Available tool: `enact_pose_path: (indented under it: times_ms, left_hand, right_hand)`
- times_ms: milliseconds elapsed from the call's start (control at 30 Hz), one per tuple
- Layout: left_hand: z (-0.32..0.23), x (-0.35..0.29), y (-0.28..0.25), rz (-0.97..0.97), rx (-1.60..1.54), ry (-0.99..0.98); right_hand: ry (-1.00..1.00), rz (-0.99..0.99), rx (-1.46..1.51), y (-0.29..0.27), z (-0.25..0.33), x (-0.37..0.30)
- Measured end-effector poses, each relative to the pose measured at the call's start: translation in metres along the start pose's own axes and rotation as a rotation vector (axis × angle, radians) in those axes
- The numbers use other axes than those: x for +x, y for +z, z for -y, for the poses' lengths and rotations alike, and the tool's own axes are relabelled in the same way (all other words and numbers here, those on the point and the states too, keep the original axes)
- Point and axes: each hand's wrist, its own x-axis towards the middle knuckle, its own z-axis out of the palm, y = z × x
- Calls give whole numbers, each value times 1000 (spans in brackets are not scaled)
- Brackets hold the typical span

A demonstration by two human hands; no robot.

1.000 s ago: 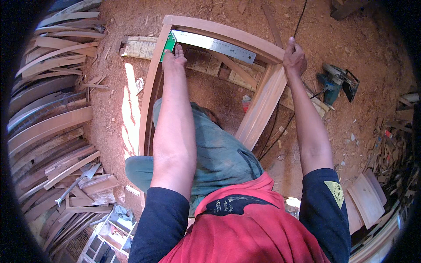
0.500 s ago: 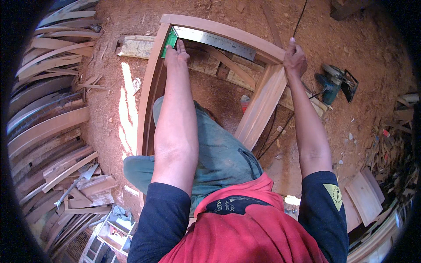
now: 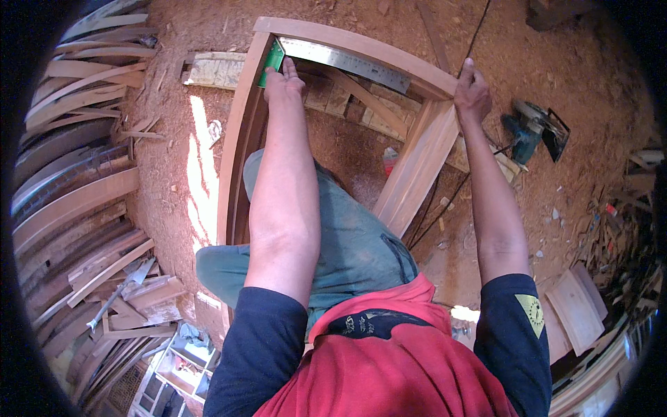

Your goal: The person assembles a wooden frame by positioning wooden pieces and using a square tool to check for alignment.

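My left hand is at the far left inner corner of a wooden frame. It holds the green handle of a try square, with the thumb on the handle and the other fingers partly hidden. Along the inside of the frame's far rail runs the square's steel blade. At the far right corner my right hand is closed around the frame, thumb pointing away from me. The frame's right side piece slants back toward my legs.
Under the frame's far end lie rough timber supports. A circular saw rests on the dusty ground at right, near a dark cable. Stacked boards line the left; an open toolbox sits at lower left.
Both hands keep their holds, and the square stays in the corner. The frame's far end and my hands appear slightly shifted in the picture, along with a small shift of the view.
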Motion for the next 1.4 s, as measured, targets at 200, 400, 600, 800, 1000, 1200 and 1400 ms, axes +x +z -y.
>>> enact_pose_path:
  times_ms: [200,400,600,800,1000,1200,1400]
  left_hand:
    - [-7,17,-4,50,9,-75]
    - [3,5,-4,49,54,-54]
    - [-8,-29,1,-53,346,-8]
    - [-28,-79,24,103,667,341]
    - [-100,-58,55,846,1723,1579]
    - [-91,-30,6,1057,2019,1681]
    - [-92,-26,0,1028,2102,1520]
  right_hand:
    - [14,27,7,-4,5,-1]
    - [59,84,-28,-10,4,0]
    - [37,41,-21,-6,9,-4]
    - [14,-7,-27,-2,-3,2]
    - [3,37,-10,-4,12,-1]
    - [58,76,-39,-7,9,1]
    - [87,53,-45,3,2,3]
